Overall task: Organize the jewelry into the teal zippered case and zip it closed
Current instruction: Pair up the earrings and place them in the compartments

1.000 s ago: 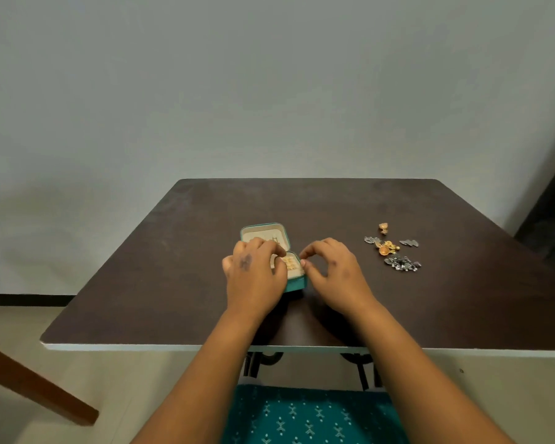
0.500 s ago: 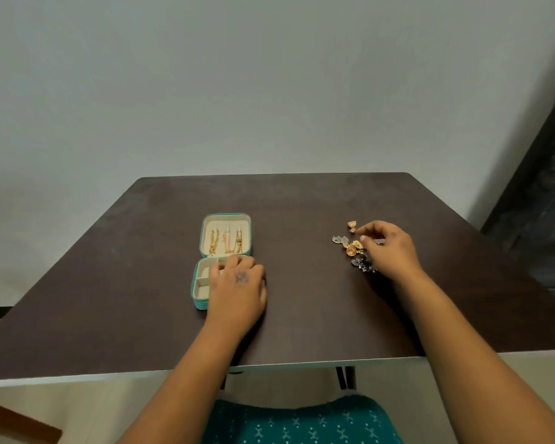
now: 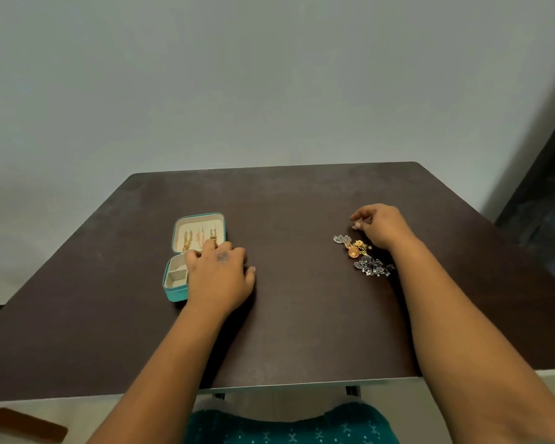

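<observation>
We see the teal zippered case (image 3: pixel 177 291) lying open on the left, lid flat, gold chains (image 3: pixel 200 239) hanging across its cream lining, base compartments partly hidden. Well apart to the right lies the loose jewelry: silver leaf-shaped pieces (image 3: pixel 373 266), a round gold earring (image 3: pixel 354 251).

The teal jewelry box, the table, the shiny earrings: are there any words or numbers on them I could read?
There are none to read.
teal case: no word or brand shows on its outside or its cream lining.
loose jewelry: only shapes, no writing.
left hand: a small dark mark on its back, too blurred to read.
table: plain.
</observation>
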